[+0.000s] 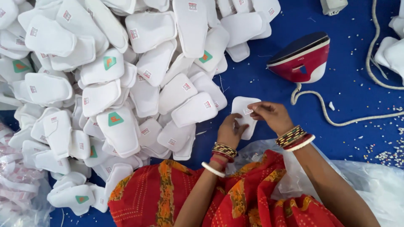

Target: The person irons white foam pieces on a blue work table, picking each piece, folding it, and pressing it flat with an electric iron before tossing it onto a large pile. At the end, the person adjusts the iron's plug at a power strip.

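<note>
both hands on one white padded piece

the left hand (229, 131) and the right hand (269, 114) hold a single white padded piece (244, 114) between them, just above the blue surface (261, 80). the left hand's grip is closed on the lower edge of the piece, fingers curled over it and thumb underneath. the right hand's grip is pinched shut on the piece's upper right corner, where a small label shows between the fingertips. the piece lies nearly flat, its longer side running away from the person.

both wrists carry stacked bangles (294, 136), striped and red on the right, striped, red and white on the left. below the hands, red and orange patterned cloth (198, 189) covers the person's lap, with a clear plastic sheet (370, 176) spread to the right of it.

left of the left hand, close by, a big heap of similar white padded pieces (118, 75) covers much of the surface; some bear small square labels, some green ones. beyond the right hand, well apart from it, a red and white iron (301, 59) rests on its side, its pale cord (332, 120) looping past the right wrist. small white scraps (387, 155) are scattered further right of the right hand. at the far left edge lies a bundle in clear plastic (17, 185).
</note>
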